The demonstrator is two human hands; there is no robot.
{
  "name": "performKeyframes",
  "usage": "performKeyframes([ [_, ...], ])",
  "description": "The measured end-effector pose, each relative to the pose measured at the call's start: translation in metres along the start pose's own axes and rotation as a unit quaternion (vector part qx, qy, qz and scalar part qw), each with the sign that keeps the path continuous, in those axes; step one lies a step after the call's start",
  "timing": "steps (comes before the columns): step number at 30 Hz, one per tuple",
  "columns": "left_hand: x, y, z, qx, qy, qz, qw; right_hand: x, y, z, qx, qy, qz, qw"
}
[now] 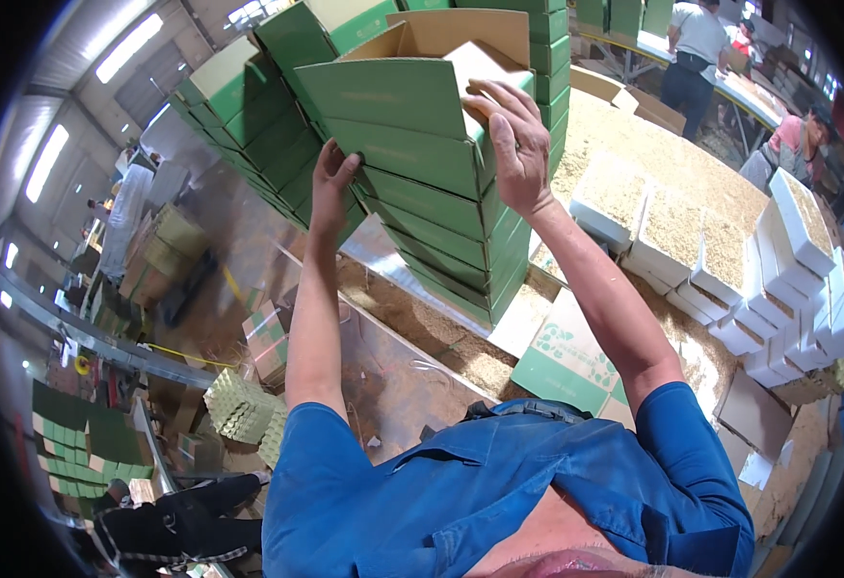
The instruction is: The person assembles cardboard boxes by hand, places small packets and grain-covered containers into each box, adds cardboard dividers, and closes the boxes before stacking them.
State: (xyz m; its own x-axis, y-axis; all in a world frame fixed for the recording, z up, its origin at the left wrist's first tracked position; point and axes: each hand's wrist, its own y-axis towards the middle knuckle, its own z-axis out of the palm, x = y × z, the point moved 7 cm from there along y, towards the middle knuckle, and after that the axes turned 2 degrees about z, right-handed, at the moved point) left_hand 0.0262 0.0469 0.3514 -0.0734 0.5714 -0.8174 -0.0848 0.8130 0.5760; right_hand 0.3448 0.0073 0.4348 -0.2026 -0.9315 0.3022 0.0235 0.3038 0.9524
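Note:
A tall stack of green cardboard boxes (436,209) stands in front of me, topped by a green box with raised flaps (393,97). My right hand (512,141) rests against the near right corner of that top box, fingers bent over its side by a white panel (483,65). At the left side of the stack is my left hand (335,177), its thumb and fingertips at a box's corner; whether it grips the box is unclear. The inside of the top box is mostly hidden by its flaps.
More green box stacks (248,123) stand left and behind. To the right, white foam boxes of granular material (671,231) sit by a heap of the same stuff (610,130). Egg-crate trays (238,404) lie lower left. Several people work around, one in dark clothes (183,524) at lower left.

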Motion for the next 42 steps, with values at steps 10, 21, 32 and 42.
performKeyframes([
  [10, 0.008, -0.017, -0.003, -0.064, -0.041, 0.005, 0.997, 0.004, -0.011, -0.067, 0.018, -0.051, 0.026, 0.998],
  [21, 0.192, -0.404, 0.188, 0.171, 0.22, -0.335, 0.9, -0.008, -0.483, -0.409, 0.11, -0.494, 0.635, 0.584],
  [32, 0.213, -0.384, 0.269, 0.218, 0.292, -0.306, 0.879, 0.022, -0.508, -0.407, 0.009, -0.45, 0.629, 0.634],
  [42, 0.137, -0.322, 0.282, 0.202, 0.081, -0.324, 0.921, 0.025, -0.424, -0.472, -0.302, -0.273, 0.493, 0.769],
])
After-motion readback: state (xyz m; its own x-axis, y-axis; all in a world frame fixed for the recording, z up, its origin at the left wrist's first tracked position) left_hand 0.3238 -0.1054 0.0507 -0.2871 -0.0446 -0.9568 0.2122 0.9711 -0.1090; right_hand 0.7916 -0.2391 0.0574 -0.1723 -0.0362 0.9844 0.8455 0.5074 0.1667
